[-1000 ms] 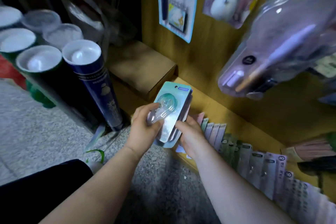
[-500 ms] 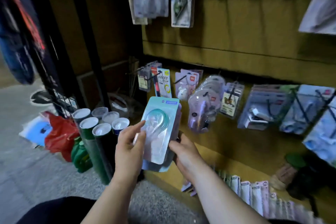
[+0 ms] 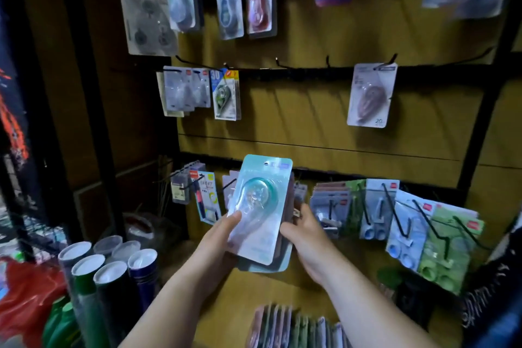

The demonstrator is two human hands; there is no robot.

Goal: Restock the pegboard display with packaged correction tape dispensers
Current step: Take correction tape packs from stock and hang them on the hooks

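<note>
We judge the step in hand to be selection of a hook: we hold a stack of packs [image 3: 261, 216] upright before the pegboard [image 3: 310, 127], none yet hung from it. Our left hand [image 3: 217, 237] grips the stack's left edge, thumb laid on the front blister; our right hand [image 3: 308, 237] is closed on its right edge, fingers behind. The front pack is teal-carded, with a hang hole at its top edge; its small label is unreadable. Above the hands runs a rail with bare hooks [image 3: 302, 63]; up and right of the right hand hangs one similar pack [image 3: 371, 94], marked "20". We judge the next move calls for peeling off the front pack, raising it and threading its hole over a hook tip, squarely, lest the card tear. Legible writing: "36" on a card [image 3: 147, 11] far above the left hand, "30" on a pack [image 3: 226, 94] nearer it. Brand tags are red but blurred.
</note>
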